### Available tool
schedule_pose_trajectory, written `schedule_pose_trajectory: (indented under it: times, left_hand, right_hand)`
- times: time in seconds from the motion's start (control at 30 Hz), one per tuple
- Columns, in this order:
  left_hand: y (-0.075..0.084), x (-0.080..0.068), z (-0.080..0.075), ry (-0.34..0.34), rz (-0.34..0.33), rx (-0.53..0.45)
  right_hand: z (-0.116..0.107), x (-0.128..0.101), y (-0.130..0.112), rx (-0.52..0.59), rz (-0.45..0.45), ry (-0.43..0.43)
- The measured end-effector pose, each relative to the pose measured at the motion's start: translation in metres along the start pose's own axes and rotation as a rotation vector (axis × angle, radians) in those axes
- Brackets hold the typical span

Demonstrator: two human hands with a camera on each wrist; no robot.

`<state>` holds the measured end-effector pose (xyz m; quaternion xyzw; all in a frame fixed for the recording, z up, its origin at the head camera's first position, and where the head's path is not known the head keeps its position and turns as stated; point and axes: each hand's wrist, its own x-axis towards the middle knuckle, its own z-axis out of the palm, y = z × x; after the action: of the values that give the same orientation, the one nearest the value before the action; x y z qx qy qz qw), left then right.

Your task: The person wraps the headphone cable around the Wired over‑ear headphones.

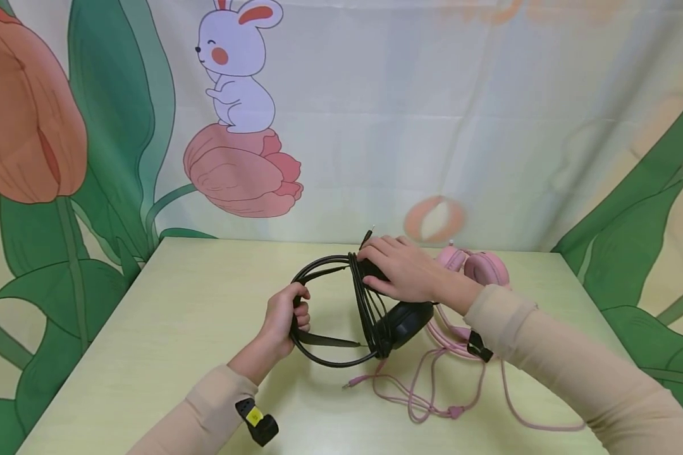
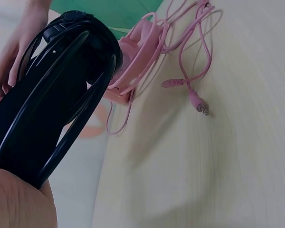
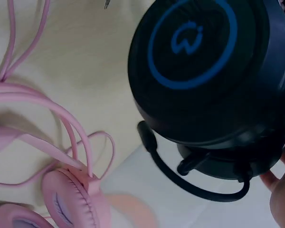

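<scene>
Held up over the table is a black headset (image 1: 411, 323) with a double-wire headband (image 2: 78, 45). My left hand (image 1: 284, 314) grips the top of that band, fingers curled round it. On the far ear cup lies my right hand (image 1: 401, 268), thumb and fingers bent about it. Several turns of black cable (image 1: 364, 309) run across the headset between band and cups, and a small plug (image 1: 367, 236) sticks up near the right fingers. In the right wrist view, a blue ring and logo mark one ear cup (image 3: 190, 95), with a curved microphone boom (image 3: 194, 192) below.
Pink headphones (image 1: 486, 268) lie at the back right of the pale table (image 1: 205, 303), under and beyond my right forearm. Their pink cable (image 1: 412, 395) spreads loosely toward the front, its plug (image 2: 198, 102) pointing left. A printed cloth (image 1: 375, 126) hangs behind the table.
</scene>
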<state>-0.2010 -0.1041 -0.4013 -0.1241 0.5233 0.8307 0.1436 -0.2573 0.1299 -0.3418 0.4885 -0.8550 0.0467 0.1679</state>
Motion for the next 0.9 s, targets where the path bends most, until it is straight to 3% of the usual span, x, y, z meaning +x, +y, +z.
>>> schedule_pose_trajectory:
  times: [0.33, 0.53, 0.73, 0.9]
  left_hand:
    - [-0.003, 0.000, -0.001, 0.006, -0.014, -0.013]
    - [-0.004, -0.002, 0.000, -0.008, -0.019, -0.009]
    - [-0.004, -0.002, -0.001, 0.006, -0.019, -0.010]
    - [-0.006, -0.003, -0.003, 0.032, -0.021, -0.027]
  right_hand:
    - [0.004, 0.000, 0.002, 0.101, 0.114, -0.068]
    - [0.009, 0.002, 0.002, 0.096, 0.181, -0.058]
    - [0.014, 0.004, 0.000, 0.041, 0.215, -0.031]
    - [0.015, 0.002, 0.002, 0.084, 0.178, -0.009]
